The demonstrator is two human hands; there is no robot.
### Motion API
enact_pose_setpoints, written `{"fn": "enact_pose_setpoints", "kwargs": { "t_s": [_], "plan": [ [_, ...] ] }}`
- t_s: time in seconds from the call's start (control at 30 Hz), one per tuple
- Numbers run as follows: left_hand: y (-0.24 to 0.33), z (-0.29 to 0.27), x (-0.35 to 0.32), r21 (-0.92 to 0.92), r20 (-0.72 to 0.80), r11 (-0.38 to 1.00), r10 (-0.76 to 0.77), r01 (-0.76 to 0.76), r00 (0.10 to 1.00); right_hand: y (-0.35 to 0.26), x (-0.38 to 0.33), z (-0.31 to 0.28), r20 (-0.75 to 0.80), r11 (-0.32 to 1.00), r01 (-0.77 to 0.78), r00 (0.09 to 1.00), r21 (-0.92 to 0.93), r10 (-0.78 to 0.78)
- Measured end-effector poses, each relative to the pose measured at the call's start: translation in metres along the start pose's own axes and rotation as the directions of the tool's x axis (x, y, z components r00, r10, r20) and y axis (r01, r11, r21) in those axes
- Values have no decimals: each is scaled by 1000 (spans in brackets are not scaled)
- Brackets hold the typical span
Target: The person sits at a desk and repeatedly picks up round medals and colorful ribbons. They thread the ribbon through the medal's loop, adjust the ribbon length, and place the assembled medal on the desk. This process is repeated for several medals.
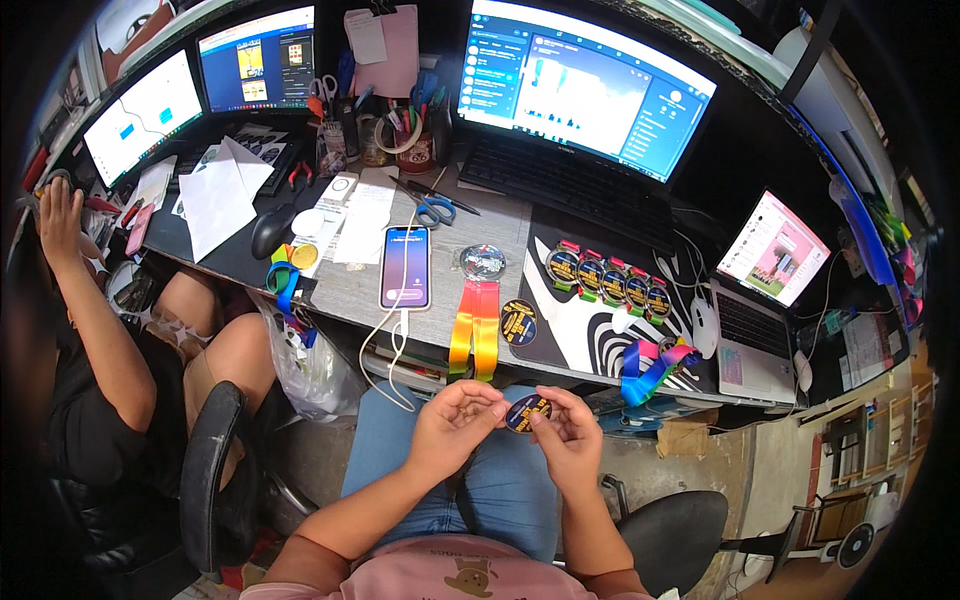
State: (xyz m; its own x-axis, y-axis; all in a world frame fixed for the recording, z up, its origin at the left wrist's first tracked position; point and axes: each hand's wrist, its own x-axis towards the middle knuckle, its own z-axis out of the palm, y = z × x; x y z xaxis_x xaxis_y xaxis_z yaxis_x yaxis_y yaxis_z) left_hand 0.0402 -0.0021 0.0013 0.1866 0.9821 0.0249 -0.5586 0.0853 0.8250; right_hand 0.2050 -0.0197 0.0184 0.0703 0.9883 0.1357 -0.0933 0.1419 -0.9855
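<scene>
Above my lap, a round dark-blue sticker [524, 411] with yellow print is pinched at its edges between both hands. My left hand [455, 424] grips its left side with thumb and fingertips, and my right hand [570, 438] grips the right side. A matching round sticker [519, 323] lies on the desk just beyond. Beside it rests a silver medal [483, 263], its red-to-yellow ribbon [473, 330] hanging toward me over the desk edge. Several medals with similar dark faces [608, 283] sit in an overlapping row on the black-and-white mat [560, 340].
A phone [405, 268] with a white cable lies left of the silver medal, scissors [432, 208] behind. Rightward are a rainbow ribbon [655, 370], a white mouse [704, 328] and a laptop [760, 330]. A large monitor [590, 80] stands behind. Another person [110, 350] sits at left.
</scene>
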Motion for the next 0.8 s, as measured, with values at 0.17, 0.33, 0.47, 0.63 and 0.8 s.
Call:
{"fn": "enact_pose_setpoints", "kwargs": {
  "t_s": [0.17, 0.33, 0.47, 0.63, 0.8],
  "plan": [
    [5, -1, -2, 42, 16, 999, -19, 18, 1000, -1, -2, -1, 8, 998, -37, 999, -47, 37],
    [4, 1, -4, 95, -8, 995, 9, -9, 1000, -3, -2, 1, 6, 991, 34, 999, -131, -34],
    [7, 4, -6, 223, -11, 974, 36, -33, 999, -5, -1, -3, 51, 950, 120, 993, -288, -110],
    [10, 7, -10, 355, 21, 933, 48, -52, 999, -13, -1, 1, 86, 880, 234, 972, -414, -219],
    [13, 12, -10, 420, 29, 905, 59, -66, 998, -5, -3, 1, 28, 866, 249, 964, -433, -263]
  ]
}}
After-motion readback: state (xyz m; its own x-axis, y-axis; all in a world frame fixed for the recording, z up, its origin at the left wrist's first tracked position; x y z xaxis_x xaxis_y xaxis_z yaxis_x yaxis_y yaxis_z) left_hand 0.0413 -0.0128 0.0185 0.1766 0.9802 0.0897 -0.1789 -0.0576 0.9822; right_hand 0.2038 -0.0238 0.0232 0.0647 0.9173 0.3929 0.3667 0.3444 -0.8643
